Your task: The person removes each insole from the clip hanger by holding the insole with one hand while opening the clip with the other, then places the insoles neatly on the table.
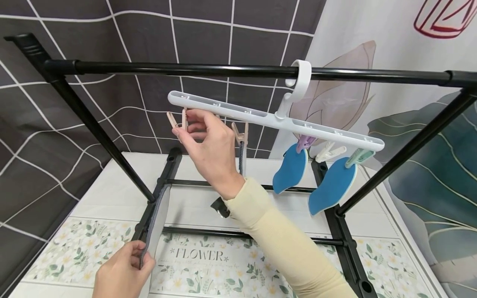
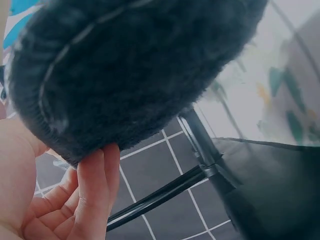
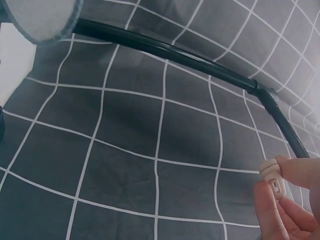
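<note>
My left hand pinches the edge of a dark grey fuzzy insole with a pale underside. In the head view that insole is seen nearly edge-on, upright by the rack's left side. Higher up, my right hand grips a beige clothespin below the left end of a white clip hanger. The right wrist view shows this clothespin between thumb and finger. Behind the right hand, another beige clothespin holds a second grey insole, partly hidden by the hand.
The hanger hooks over the top bar of a black rack. Two blue insoles hang at its right, from a purple clip and a green clip. Between them is a white clip. A small black object sits lower, behind the sleeve.
</note>
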A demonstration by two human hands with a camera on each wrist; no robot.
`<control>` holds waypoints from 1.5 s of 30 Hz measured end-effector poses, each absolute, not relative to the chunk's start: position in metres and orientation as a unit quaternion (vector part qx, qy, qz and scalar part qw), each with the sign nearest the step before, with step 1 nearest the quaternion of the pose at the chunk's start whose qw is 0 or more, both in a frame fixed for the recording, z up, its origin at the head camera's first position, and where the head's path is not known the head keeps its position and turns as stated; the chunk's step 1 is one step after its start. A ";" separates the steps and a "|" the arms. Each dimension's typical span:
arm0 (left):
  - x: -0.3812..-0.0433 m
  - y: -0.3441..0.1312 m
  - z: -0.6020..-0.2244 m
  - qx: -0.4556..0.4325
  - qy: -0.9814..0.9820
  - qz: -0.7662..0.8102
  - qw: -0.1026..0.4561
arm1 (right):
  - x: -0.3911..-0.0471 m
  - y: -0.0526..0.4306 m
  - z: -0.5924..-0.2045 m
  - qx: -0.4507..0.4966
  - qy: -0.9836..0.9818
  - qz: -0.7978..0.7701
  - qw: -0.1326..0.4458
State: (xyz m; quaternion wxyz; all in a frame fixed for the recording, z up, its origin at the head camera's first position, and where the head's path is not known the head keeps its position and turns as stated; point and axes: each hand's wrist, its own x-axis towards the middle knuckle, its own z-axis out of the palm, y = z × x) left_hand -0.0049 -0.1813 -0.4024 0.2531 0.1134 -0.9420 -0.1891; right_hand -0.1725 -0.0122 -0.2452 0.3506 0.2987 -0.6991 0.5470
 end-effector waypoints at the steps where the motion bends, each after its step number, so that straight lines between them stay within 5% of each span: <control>1: -0.004 -0.181 -0.403 0.117 -0.942 -0.188 0.251 | -0.172 -0.012 -0.245 0.298 -0.700 0.547 0.349; 20: 0.018 -0.183 -0.415 0.123 -0.958 -0.161 0.203 | -0.173 -0.011 -0.247 0.302 -0.697 0.548 0.350; 45: 0.021 -0.183 -0.418 0.069 -0.961 -0.111 0.243 | -0.174 -0.009 -0.249 0.306 -0.697 0.543 0.355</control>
